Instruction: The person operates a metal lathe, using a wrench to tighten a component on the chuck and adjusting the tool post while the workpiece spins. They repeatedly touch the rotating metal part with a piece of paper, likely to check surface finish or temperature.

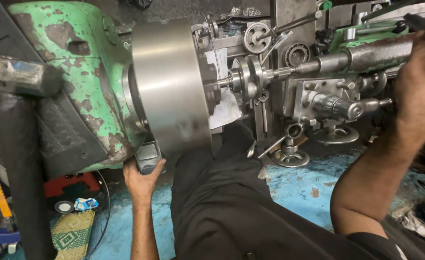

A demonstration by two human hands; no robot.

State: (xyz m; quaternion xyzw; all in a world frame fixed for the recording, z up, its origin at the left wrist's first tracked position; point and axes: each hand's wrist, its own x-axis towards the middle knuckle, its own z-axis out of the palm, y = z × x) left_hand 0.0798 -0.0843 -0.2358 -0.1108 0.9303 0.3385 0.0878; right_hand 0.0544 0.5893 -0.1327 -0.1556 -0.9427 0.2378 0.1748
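— Can you see what the right hand (421,72) is gripping?

— Barely; a dark handle (424,24), cut off at the frame's edge. Fingers curled round it, arm stretched up past the tailstock (366,55).

— And the left hand (142,178)?

— Low, under the big steel chuck (171,86) — fingers wrapped about a grey lever (147,156), fingertips hidden behind it.

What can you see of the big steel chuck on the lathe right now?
The chuck is a wide, smooth drum of bare grey steel, seen edge-on, mounted on the chipped green headstock. Its rim looks clean, with faint marks low down. A slim shaft runs from its face toward the tailstock side. Whether it is turning cannot be told. The left hand grips a grey lever just beneath it, not touching it; the right hand is far off on the tailstock end.
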